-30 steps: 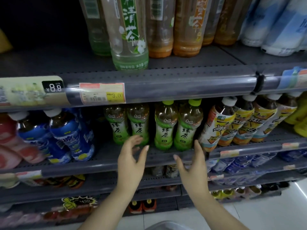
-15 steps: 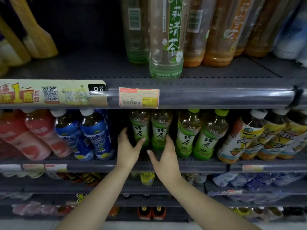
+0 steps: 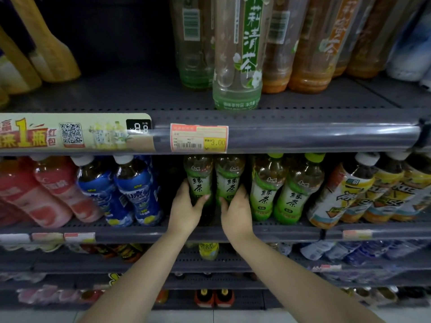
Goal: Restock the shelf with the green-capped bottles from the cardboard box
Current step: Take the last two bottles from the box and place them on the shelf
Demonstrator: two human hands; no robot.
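1. Four green tea bottles are seen in a row on the middle shelf [image 3: 275, 229], under the price strip [image 3: 303, 134] of the shelf above. Each is clear plastic with a rounded shoulder, amber tea inside, and a green and white label printed with dark characters.
2. The left bottle [image 3: 198, 180] is gripped low on its label by the left hand [image 3: 186, 209]: the thumb is laid across the front and the fingers are wrapped round the far left side.
3. The next bottle [image 3: 229, 180] is gripped the same way by the right hand [image 3: 236, 212], with the thumb on the front and the fingers curled round its right side. The two held bottles stand touching, further back than the other pair, and their caps are hidden behind the strip.
4. The third bottle [image 3: 267, 185] and fourth bottle [image 3: 300, 190] stand just beside them to the right, at the shelf's front edge; their lime-green caps are partly visible.
5. The shelf is dark grey perforated metal with a glossy rounded front rail.
6. Blue bottles [image 3: 121, 190] with white caps and pink bottles [image 3: 46, 190] are leaned to the left; yellow bottles [image 3: 363, 190] with white caps are leaned to the right.
7. A paper price tag [image 3: 199, 138] marked 3.00 is fixed on the strip above the held bottles.
8. On the top shelf a tall clear bottle [image 3: 240, 54] with a green vertical label stands at the edge, with amber bottles [image 3: 312, 47] behind it.
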